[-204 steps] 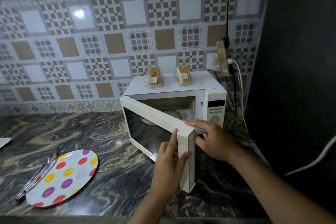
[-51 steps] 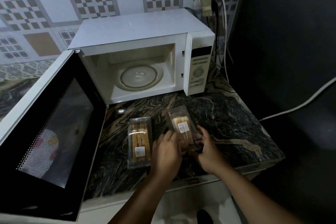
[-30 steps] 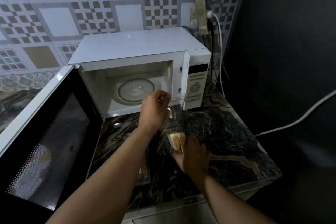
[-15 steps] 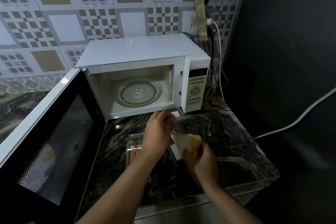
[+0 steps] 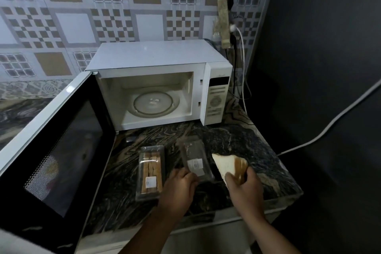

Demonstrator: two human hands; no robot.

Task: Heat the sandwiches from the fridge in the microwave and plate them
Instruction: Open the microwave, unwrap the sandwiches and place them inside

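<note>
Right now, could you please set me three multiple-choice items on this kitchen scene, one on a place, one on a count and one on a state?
1. Where is the bare triangular sandwich?
A. On the round glass turntable
B. In the right hand
C. On top of the microwave

2. How many clear plastic sandwich packs lie on the dark marbled counter?
A. One
B. Two
C. Four

3. How does the white microwave door stand?
A. Swung wide open
B. Shut
C. Removed

Answers:
1 B: the right hand grips it above the counter; the round glass turntable is bare.
2 B: a full sealed pack lies beside an emptied pack, which the left hand touches.
3 A: the black-windowed door swings out to the left.
</note>
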